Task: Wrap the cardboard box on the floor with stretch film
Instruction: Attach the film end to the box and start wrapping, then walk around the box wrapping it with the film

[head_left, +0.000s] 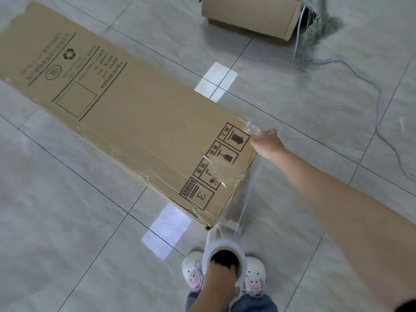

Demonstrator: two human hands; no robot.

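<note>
Pinching a crumpled end of stretch film (252, 129) against the near corner of the long cardboard box (126, 122), the right hand (267, 144) reaches out over the tiled floor (292, 131). The left hand (219, 278) grips the film roll (222, 253) with its fingers tucked inside the core, low above two slippers (191, 270). A clear sheet runs from the roll up the box's end face. The box lies flat on the floor. Farther off sits a smaller cardboard box (249, 18), with tangled strapping (311, 34) beside it.
</note>
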